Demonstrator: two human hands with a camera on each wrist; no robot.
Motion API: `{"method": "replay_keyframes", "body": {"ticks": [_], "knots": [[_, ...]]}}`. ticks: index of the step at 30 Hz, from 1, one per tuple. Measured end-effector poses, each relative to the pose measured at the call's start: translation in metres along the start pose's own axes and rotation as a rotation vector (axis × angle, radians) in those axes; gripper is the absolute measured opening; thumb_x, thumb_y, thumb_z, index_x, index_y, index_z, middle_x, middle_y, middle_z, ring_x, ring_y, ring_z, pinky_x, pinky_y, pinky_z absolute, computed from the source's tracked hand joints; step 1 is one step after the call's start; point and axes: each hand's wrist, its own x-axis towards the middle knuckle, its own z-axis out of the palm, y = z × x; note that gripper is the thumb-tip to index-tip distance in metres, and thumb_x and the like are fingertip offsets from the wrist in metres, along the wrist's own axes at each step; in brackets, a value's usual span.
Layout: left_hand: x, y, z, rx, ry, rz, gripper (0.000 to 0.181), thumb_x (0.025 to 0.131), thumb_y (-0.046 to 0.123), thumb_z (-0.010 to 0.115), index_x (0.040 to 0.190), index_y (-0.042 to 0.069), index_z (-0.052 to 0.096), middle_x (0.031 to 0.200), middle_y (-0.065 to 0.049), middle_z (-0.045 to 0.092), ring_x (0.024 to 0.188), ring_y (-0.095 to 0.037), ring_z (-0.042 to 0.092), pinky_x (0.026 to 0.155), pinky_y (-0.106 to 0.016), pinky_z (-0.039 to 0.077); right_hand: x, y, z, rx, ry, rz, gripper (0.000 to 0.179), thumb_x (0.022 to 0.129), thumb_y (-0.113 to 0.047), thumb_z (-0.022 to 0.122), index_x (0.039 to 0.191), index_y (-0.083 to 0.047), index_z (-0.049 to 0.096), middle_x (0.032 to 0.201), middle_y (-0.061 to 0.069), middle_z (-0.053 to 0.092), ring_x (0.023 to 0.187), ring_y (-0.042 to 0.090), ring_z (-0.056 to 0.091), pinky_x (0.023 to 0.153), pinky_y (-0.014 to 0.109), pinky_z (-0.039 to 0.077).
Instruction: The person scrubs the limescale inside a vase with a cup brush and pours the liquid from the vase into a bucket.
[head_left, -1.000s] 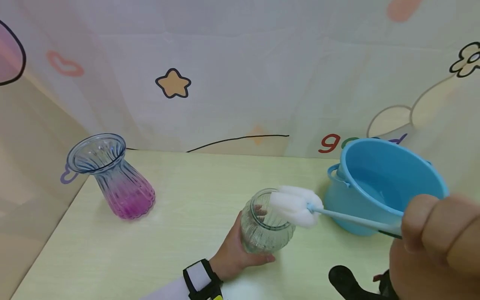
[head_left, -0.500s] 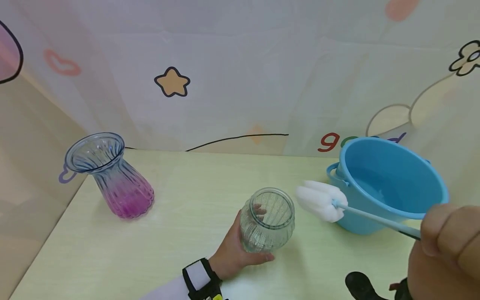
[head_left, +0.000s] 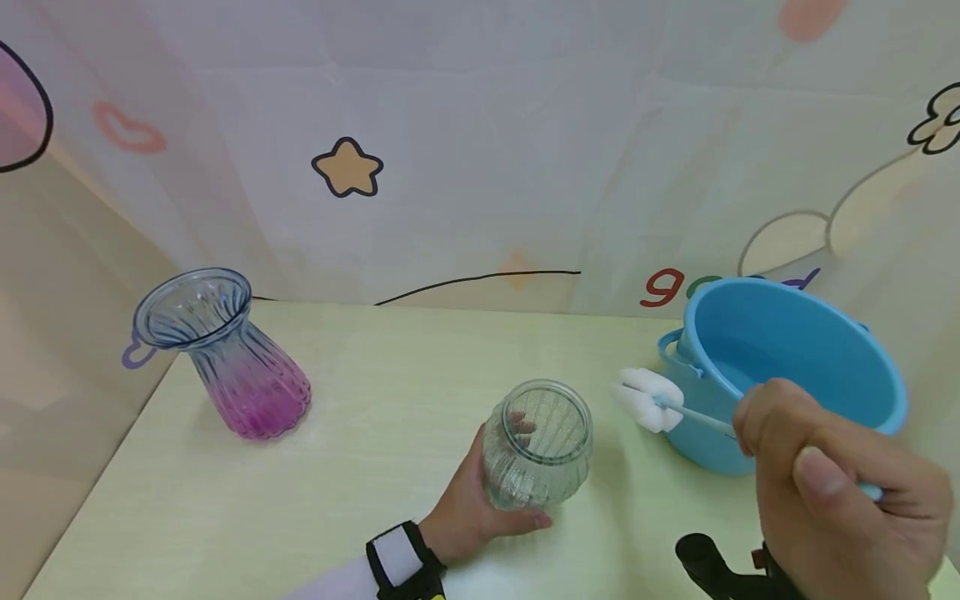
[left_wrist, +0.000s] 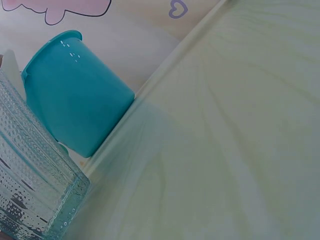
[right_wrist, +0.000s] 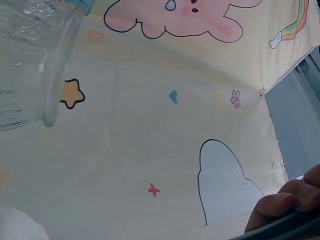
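Observation:
My left hand grips a clear ribbed glass jar from its left side, thumb along the near side and fingertips visible through the glass. The jar's mouth faces up toward the head camera. In the left wrist view the jar is at the left edge. A sponge bottle brush with a white head and pale blue handle is in my right hand, fingers curled round the handle. Its head is right of the jar and overlaps the bucket's left side. The right wrist view shows the white sponge head at the lower left.
A light blue bucket stands behind my right hand at the back right. At the left is a flared glass vase, blue above and pink below. A printed curtain hangs behind the pale table.
The brush head has moved right, away from over the jar's mouth to beside the bucket. My right hand has turned so its thumb shows. My left hand and the jar have stayed put.

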Motion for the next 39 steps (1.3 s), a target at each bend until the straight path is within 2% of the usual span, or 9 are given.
{"method": "replay_keyframes", "body": {"ticks": [3, 6, 11, 18, 22, 27, 31, 34, 39], "knots": [[0.000, 0.000, 0.000, 0.000, 0.003, 0.002, 0.105, 0.074, 0.010, 0.092, 0.157, 0.026, 0.029, 0.159, -0.006, 0.043, 0.141, -0.025, 0.051, 0.120, -0.040, 0.034, 0.040, 0.006, 0.067, -0.044, 0.044, 0.020, 0.025, 0.093, 0.018, 0.040, 0.100, 0.027, 0.062, 0.073, 0.019, 0.043, 0.080, 0.030, 0.045, 0.073, 0.034, 0.026], [-0.001, 0.001, 0.001, 0.003, 0.006, -0.004, 0.105, 0.074, 0.009, 0.092, 0.157, 0.027, 0.030, 0.159, -0.002, 0.044, 0.142, -0.023, 0.050, 0.120, -0.039, 0.034, 0.055, 0.012, 0.090, -0.101, 0.032, 0.050, 0.028, 0.094, 0.019, 0.039, 0.095, 0.021, 0.067, 0.071, 0.014, 0.044, 0.074, 0.022, 0.044, 0.066, 0.030, 0.024], [-0.001, 0.001, 0.001, 0.013, 0.011, -0.006, 0.104, 0.074, 0.010, 0.092, 0.155, 0.032, 0.031, 0.158, 0.003, 0.044, 0.143, -0.020, 0.049, 0.121, -0.039, 0.033, 0.052, 0.024, 0.079, -0.267, -0.009, 0.150, 0.031, 0.094, 0.022, 0.044, 0.071, 0.007, 0.059, 0.067, 0.007, 0.040, 0.067, 0.016, 0.041, 0.059, 0.028, 0.022], [0.000, 0.002, 0.000, 0.030, 0.015, 0.006, 0.105, 0.073, 0.011, 0.093, 0.155, 0.029, 0.031, 0.159, -0.003, 0.044, 0.142, -0.022, 0.050, 0.121, -0.038, 0.033, 0.048, 0.043, 0.067, -0.388, -0.024, 0.250, 0.041, 0.092, 0.027, 0.039, 0.066, -0.001, 0.053, 0.065, 0.002, 0.030, 0.058, 0.009, 0.030, 0.050, 0.028, 0.015], [-0.001, 0.000, 0.001, 0.039, 0.017, -0.003, 0.104, 0.073, 0.012, 0.093, 0.156, 0.027, 0.031, 0.159, -0.001, 0.044, 0.142, -0.021, 0.050, 0.121, -0.037, 0.033, 0.045, 0.053, 0.062, -0.403, -0.006, 0.210, 0.041, 0.091, 0.027, 0.038, 0.064, -0.001, 0.052, 0.064, 0.001, 0.029, 0.056, 0.008, 0.028, 0.049, 0.027, 0.013], [-0.004, -0.002, 0.001, 0.048, 0.029, -0.005, 0.104, 0.072, 0.011, 0.093, 0.155, 0.030, 0.032, 0.158, 0.003, 0.045, 0.143, -0.021, 0.049, 0.121, -0.034, 0.033, 0.044, 0.064, 0.058, -0.351, 0.037, 0.132, 0.038, 0.091, 0.025, 0.039, 0.063, 0.002, 0.052, 0.062, 0.002, 0.027, 0.055, 0.009, 0.026, 0.048, 0.023, 0.012], [-0.004, -0.001, 0.001, 0.046, 0.030, -0.002, 0.105, 0.072, 0.011, 0.093, 0.156, 0.025, 0.031, 0.158, 0.003, 0.044, 0.143, -0.023, 0.048, 0.121, -0.033, 0.033, 0.043, 0.071, 0.058, -0.325, 0.069, 0.110, 0.040, 0.094, 0.022, 0.038, 0.059, 0.003, 0.047, 0.060, 0.003, 0.026, 0.054, 0.011, 0.027, 0.049, 0.025, 0.015], [-0.004, 0.000, 0.001, 0.042, 0.025, -0.001, 0.105, 0.073, 0.011, 0.092, 0.156, 0.024, 0.031, 0.158, 0.002, 0.044, 0.143, -0.023, 0.048, 0.121, -0.034, 0.032, 0.042, 0.075, 0.057, -0.339, 0.103, 0.107, 0.045, 0.097, 0.018, 0.037, 0.056, -0.001, 0.039, 0.057, 0.003, 0.028, 0.053, 0.012, 0.029, 0.049, 0.028, 0.018], [-0.003, 0.000, 0.000, 0.040, 0.019, -0.005, 0.104, 0.073, 0.011, 0.092, 0.155, 0.030, 0.032, 0.158, 0.001, 0.044, 0.142, -0.022, 0.049, 0.121, -0.034, 0.032, 0.040, 0.080, 0.055, -0.396, 0.139, 0.081, 0.046, 0.103, 0.009, 0.042, 0.057, 0.001, 0.039, 0.056, 0.005, 0.030, 0.052, 0.013, 0.032, 0.051, 0.028, 0.022]]}}
